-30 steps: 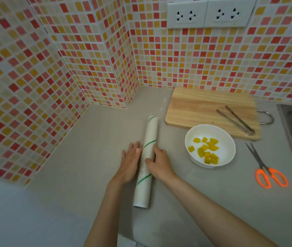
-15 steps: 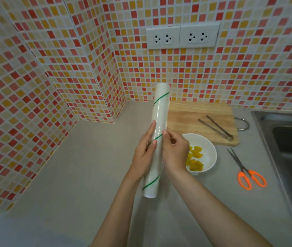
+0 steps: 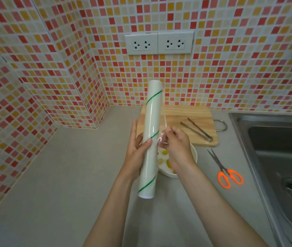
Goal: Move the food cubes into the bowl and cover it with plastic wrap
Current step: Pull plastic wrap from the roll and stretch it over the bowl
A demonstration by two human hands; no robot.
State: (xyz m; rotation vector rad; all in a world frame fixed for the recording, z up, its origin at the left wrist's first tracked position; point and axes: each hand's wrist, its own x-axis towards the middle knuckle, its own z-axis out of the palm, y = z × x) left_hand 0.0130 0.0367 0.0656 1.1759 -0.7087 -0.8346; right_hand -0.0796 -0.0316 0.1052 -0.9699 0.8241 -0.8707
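Observation:
A white plastic wrap roll with a green spiral stripe is held nearly upright above the counter. My left hand grips its middle from the left. My right hand pinches the loose clear edge of the film on the roll's right side, peeled a little away. Below and behind my right wrist sits the white bowl, partly hidden, with yellow food cubes in it.
A wooden cutting board with metal tongs lies behind the bowl. Orange-handled scissors lie to the right, beside a steel sink. Tiled walls enclose the grey counter at left and back; two sockets are above.
The roll went from lying on the counter to being held upright in both hands. My right hand has now peeled the film's edge slightly off the roll.

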